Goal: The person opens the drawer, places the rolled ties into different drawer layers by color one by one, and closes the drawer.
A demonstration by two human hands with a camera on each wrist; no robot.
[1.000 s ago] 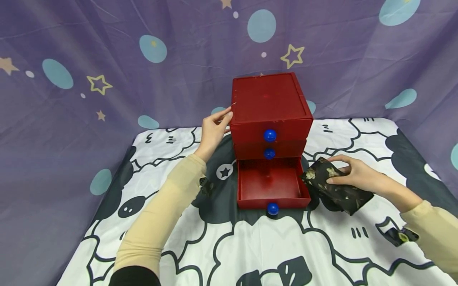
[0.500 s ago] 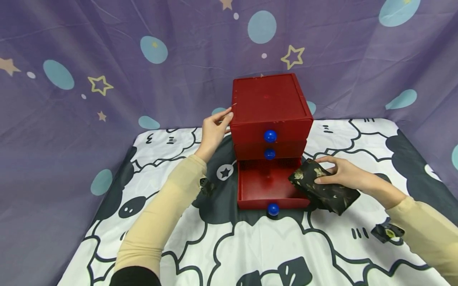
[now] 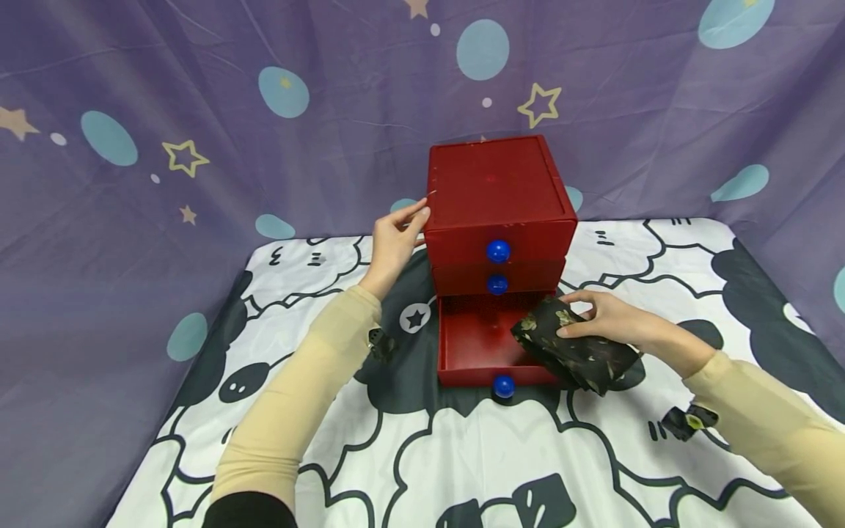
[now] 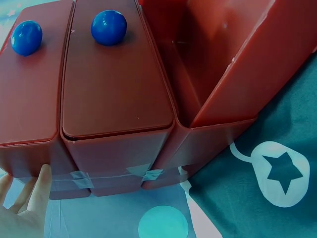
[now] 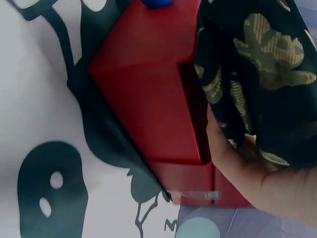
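Note:
A red drawer cabinet (image 3: 491,183) with blue round knobs stands upright. Its bottom drawer (image 3: 488,345) is pulled out, while the two above sit closed. My left hand (image 3: 394,238) touches the cabinet's upper left side, and the left wrist view shows its fingers (image 4: 42,186) fairly straight against that side. Between thumb and fingers, my right hand (image 3: 610,319) holds a folded black cloth (image 3: 574,348) with a gold flower print. The cloth hangs over the drawer's right wall, its left end above the drawer floor. In the right wrist view, the cloth (image 5: 277,54) hides most of the fingers.
A white and dark grey cartoon-print sheet (image 3: 422,462) covers the surface under the cabinet. Behind hangs a purple curtain (image 3: 370,88) with stars and blue spots. Clear tape (image 4: 114,176) runs along the cabinet's left side.
My right hand has moved left with the black cloth, from beside the open drawer to partly over it. The left hand and the cabinet have stayed in place.

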